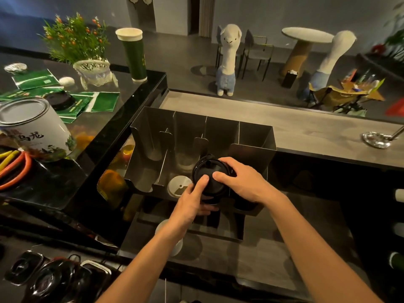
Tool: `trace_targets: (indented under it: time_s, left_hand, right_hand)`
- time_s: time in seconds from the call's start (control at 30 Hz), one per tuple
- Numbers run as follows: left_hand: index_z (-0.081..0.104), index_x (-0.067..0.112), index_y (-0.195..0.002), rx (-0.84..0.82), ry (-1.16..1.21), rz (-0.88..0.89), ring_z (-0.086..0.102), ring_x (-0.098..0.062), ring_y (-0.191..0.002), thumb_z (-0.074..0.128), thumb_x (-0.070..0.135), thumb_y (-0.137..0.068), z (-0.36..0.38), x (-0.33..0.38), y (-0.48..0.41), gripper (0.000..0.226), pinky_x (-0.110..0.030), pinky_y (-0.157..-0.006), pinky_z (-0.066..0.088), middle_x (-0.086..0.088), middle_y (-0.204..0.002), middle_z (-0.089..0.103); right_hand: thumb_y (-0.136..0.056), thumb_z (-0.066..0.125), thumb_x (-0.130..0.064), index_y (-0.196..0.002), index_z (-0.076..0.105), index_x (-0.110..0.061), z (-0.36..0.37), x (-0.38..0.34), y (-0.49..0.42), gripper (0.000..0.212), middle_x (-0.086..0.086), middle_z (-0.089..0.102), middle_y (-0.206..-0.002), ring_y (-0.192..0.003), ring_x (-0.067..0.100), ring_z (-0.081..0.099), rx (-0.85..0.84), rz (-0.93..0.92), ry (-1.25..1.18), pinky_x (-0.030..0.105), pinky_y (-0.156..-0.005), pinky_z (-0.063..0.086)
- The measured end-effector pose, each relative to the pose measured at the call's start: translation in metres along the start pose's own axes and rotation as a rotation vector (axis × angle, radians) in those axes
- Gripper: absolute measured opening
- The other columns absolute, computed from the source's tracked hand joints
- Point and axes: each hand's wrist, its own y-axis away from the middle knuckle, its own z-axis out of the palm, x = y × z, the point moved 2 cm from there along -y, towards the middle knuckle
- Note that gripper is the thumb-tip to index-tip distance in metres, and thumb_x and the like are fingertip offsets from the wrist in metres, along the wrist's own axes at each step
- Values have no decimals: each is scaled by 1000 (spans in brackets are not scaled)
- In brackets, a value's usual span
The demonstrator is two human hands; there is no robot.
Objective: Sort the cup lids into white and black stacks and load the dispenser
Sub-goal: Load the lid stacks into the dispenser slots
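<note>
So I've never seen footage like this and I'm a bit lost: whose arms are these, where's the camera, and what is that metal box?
There is no machine here, just a person. The single picture comes from a camera worn on their head, looking down at their own arms. The left hand and right hand together hold a stack of black lids at one slot of a metal dispenser, a box split by dividers. A white lid lies in the slot to its left. On the dark counter nearby stand a tea tin and a tall green cup.
</note>
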Motion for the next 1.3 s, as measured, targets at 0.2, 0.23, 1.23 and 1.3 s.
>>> trace_targets:
  time_s: [0.2,0.23,1.23,1.3]
  left_hand:
    - [47,27,-143,66,-66,-21,78,-23,-85,31,71,-98,10,-3,-8,65,-47,-95,58,-4,-111,76]
    - [46,26,-144,75,-84,-16,78,-22,-84,29,71,-98,11,-3,-9,67,-46,-94,59,-4,-111,75]
    - [66,14,-92,328,-941,-38,71,-17,-72,-2,86,-84,13,-14,-32,99,-42,-79,56,-1,-74,73]
    - [68,14,-79,347,-1045,20,69,-16,-67,-2,83,-88,12,-14,-32,98,-35,-69,50,-1,-69,71]
  right_hand:
    - [-88,36,-78,-143,46,-35,-5,-4,-15,71,-7,65,-119,-116,17,57,10,-50,228,42,-112,32]
    - [-87,35,-78,-143,46,-35,-5,-4,-16,72,-8,66,-113,-110,16,59,-1,-57,220,43,-110,36]
    - [-102,36,-52,-149,33,-20,-6,-21,-35,56,-1,62,-95,-84,17,61,-242,-21,521,34,-78,50]
    - [-103,36,-49,-148,35,-19,-5,-21,-36,54,-2,60,-91,-81,15,58,-255,-10,526,33,-74,46]
